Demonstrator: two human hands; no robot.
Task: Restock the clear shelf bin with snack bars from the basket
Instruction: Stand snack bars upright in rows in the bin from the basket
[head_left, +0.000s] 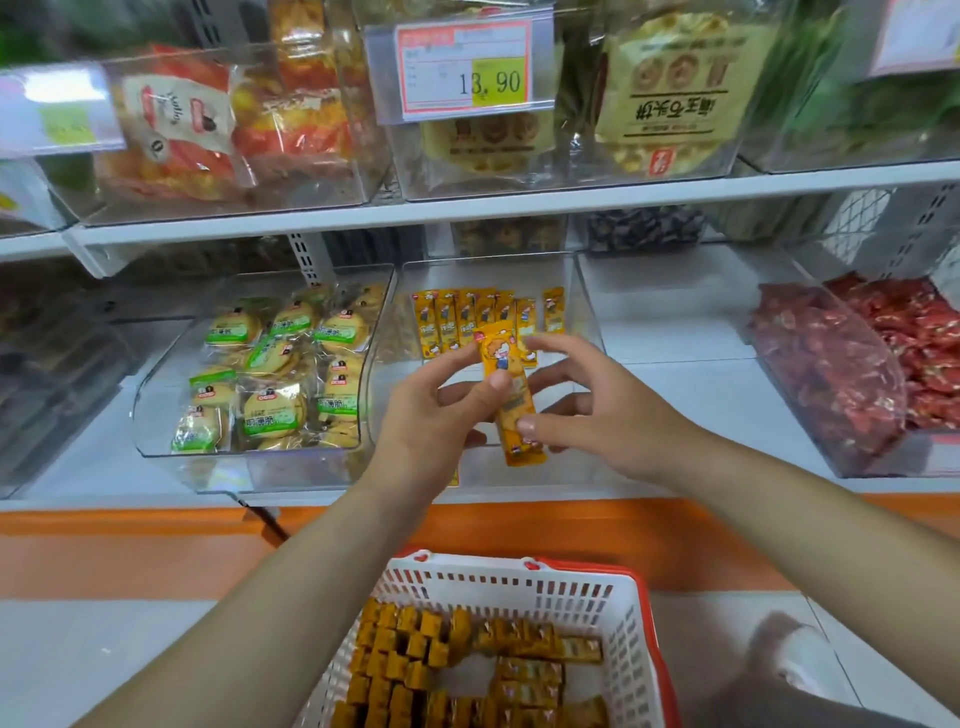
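Note:
An orange snack bar (511, 400) is held upright between both hands in front of the clear shelf bin (584, 306). My left hand (431, 415) pinches it near the top with thumb and fingers. My right hand (597, 410) pinches its lower part with the thumb, the other fingers spread. Several orange bars (467, 317) stand in a row at the back of the bin. Below, a white basket (519, 582) with a red rim holds many orange bars (415, 654).
A clear bin of green-labelled biscuits (270, 374) sits left of the target bin, and a bin of red packets (857, 364) sits to the right. An upper shelf (467, 205) carries more bins and a price tag (462, 67). A shoe (795, 654) is beside the basket.

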